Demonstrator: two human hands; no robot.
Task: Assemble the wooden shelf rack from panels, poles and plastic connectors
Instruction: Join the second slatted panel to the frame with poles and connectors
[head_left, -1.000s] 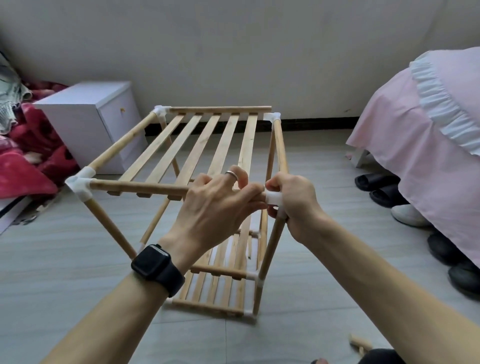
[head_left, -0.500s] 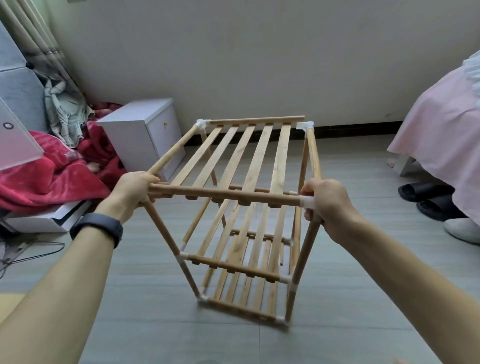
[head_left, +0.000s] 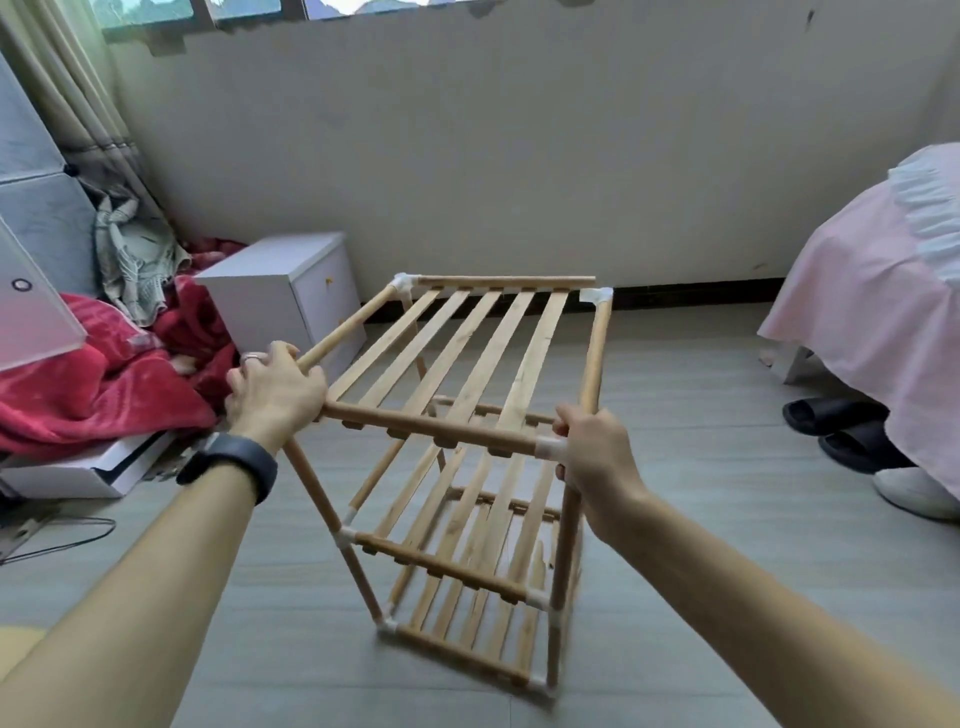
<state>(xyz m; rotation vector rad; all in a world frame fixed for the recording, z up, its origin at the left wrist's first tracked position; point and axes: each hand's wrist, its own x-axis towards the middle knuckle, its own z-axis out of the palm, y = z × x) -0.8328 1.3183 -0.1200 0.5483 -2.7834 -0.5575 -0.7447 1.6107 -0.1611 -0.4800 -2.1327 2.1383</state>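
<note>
The three-tier slatted pale-wood shelf rack (head_left: 524, 364) stands on the grey plank floor (head_left: 727, 571), with a white box-shaped cabinet (head_left: 280, 296) just beyond its left side and a pink-covered bed (head_left: 872, 312) well off to its right. The left hand (head_left: 275, 395) has its grip closed round the rack's near-left top corner. The right hand (head_left: 597, 462) grips the near-right top corner, fingers curled beside the white plastic connector (head_left: 548, 448) there.
</note>
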